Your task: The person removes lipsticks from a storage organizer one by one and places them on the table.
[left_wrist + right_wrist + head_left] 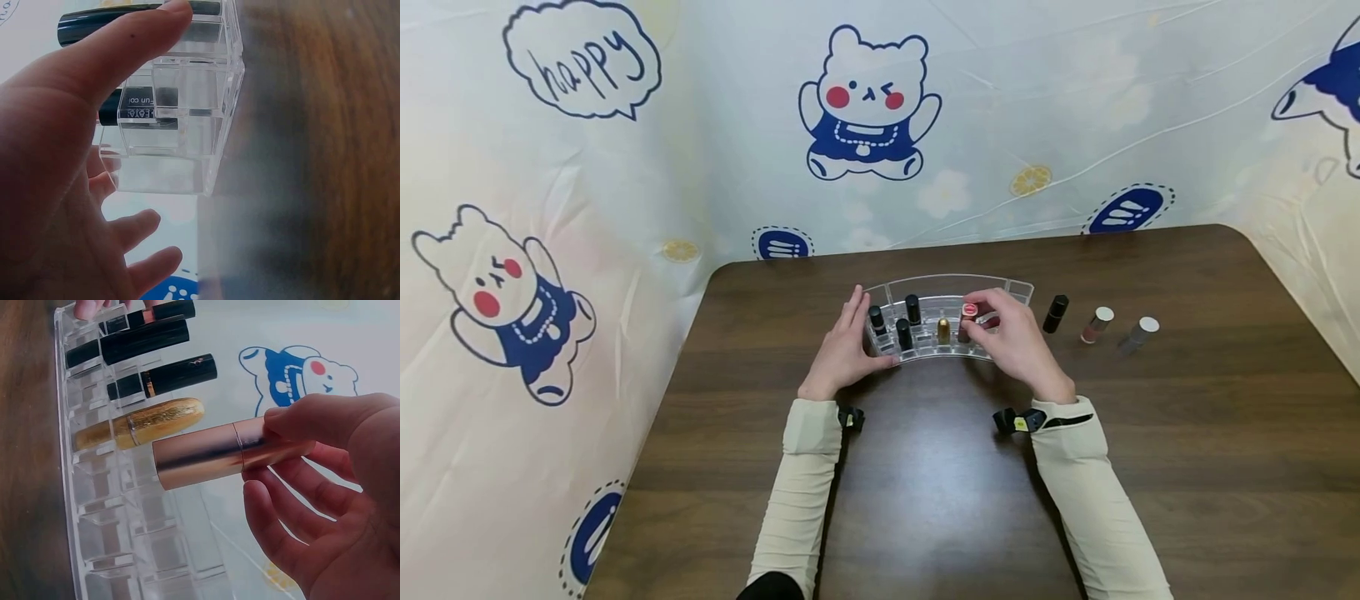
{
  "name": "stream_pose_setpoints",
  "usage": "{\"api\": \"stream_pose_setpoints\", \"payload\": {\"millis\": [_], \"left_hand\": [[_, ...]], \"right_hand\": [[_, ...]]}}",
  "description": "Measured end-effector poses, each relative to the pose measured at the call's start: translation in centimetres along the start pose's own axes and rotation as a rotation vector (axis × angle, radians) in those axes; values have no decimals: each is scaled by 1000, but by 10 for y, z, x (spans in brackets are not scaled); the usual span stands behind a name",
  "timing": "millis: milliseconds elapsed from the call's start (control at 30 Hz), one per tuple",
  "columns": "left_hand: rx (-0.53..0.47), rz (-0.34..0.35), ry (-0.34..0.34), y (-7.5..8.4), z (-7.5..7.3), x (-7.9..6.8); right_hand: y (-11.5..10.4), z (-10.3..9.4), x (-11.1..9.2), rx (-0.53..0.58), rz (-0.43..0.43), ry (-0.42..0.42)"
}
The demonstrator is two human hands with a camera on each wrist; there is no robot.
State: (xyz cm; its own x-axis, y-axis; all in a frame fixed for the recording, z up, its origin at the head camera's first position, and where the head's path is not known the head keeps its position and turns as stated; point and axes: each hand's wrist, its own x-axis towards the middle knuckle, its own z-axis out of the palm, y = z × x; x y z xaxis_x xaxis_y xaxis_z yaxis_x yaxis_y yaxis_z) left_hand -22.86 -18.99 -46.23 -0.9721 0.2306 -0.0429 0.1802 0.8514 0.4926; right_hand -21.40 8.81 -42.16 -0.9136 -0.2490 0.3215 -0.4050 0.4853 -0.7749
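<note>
The right hand [1015, 340] at my remote station grips a rose-gold, metallic, cylindrical tube [200, 456], thumb on one side and fingers on the other, at its upper end. In the head view I see this end as red, facing up. The tube sits over a clear, curved, tiered plastic organizer [159, 175], just right of a rounded, shiny gold tube [150, 425] seated in a slot.

Governing relation: the long axis of the held tube points from the right fingertips down toward the slots and runs nearly parallel to the gold tube. In the right wrist view, its lower end appears higher than the gold tube's base. I cannot tell which slot lies directly beneath it.

The right hand is the nearer one. The left hand [844, 357], fingers extended, touches the organizer's left end, near three black cylindrical tubes [904, 334]. On the brown wooden table [925, 492], right of the organizer, I note one black tube [1056, 313] and two white-capped tubes [1097, 325].
</note>
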Motion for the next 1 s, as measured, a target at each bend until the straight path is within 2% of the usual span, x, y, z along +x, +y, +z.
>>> {"api": "stream_pose_setpoints", "payload": {"millis": [400,1000], "left_hand": [[5,19,11,0,2,2],[-12,6,6,-1,2,1]], "right_hand": [[-2,-26,-15,-57,-4,51],[1,-57,-32,-136,-34,135]]}}
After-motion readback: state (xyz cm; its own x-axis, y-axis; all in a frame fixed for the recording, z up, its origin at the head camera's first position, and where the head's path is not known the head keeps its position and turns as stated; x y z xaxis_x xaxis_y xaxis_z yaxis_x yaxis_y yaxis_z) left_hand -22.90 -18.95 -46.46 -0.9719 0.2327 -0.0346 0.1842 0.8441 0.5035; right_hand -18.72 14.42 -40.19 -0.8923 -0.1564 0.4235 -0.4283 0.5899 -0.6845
